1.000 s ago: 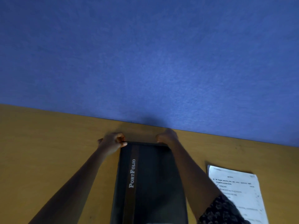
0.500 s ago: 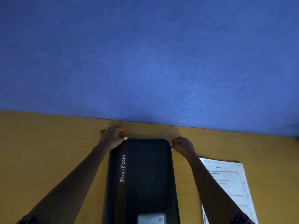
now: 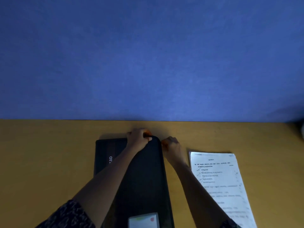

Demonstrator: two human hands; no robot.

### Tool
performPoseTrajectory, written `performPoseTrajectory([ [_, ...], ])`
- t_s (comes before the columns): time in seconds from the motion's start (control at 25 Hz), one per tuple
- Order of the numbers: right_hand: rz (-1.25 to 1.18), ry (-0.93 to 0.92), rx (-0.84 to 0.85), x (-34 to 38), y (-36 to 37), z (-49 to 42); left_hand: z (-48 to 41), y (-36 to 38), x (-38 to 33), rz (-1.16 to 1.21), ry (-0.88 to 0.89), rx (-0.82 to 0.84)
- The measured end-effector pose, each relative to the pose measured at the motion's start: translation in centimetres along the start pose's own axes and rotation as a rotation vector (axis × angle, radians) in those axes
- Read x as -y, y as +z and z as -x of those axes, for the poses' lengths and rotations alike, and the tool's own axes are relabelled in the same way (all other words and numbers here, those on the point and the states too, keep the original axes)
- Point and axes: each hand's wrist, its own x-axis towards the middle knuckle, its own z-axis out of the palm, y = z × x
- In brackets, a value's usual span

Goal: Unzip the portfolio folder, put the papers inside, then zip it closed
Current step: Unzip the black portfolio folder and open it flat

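Observation:
A black zipped portfolio folder (image 3: 144,175) lies flat on the wooden desk, with white lettering on a brown stripe at its left side. My left hand (image 3: 138,137) grips the folder's far edge close to its far right corner. My right hand (image 3: 171,145) is closed in a pinch against the right edge at that corner; the zip pull itself is hidden by the fingers. A stack of printed white papers (image 3: 220,183) lies to the right of the folder, beside my right forearm.
The yellow-brown desk (image 3: 49,153) ends at a blue wall (image 3: 148,63) just behind the folder. A small card (image 3: 143,220) shows in a window pocket at the folder's near end. A dark object (image 3: 301,129) sits at the far right edge.
My left hand has moved from the folder's far left corner to near its far right corner. My right hand stays at that corner. The view has shifted left and lower.

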Motion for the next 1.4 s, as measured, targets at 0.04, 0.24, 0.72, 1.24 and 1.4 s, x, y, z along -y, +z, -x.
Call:
performPoseTrajectory([
  [0.04,0.012,-0.014,-0.018,-0.1,0.1,0.2,-0.1,0.1,0.0,0.006,-0.013,0.004],
  [0.24,0.05,-0.073,-0.03,-0.5,0.4,3.9,-0.3,0.3,0.1,0.033,-0.004,-0.002],
  [0.72,0.015,0.033,-0.008,-0.4,0.9,20.0,3.9,0.9,-1.9,-0.309,0.333,-0.1],
  [1.24,0.117,0.142,-0.06,1.5,0.7,26.7,17.1,6.5,-2.0,-0.499,0.633,0.454],
  [1.4,0.105,0.171,-0.093,1.6,1.3,30.3,17.9,6.8,-2.4,-0.555,0.644,0.4],
])
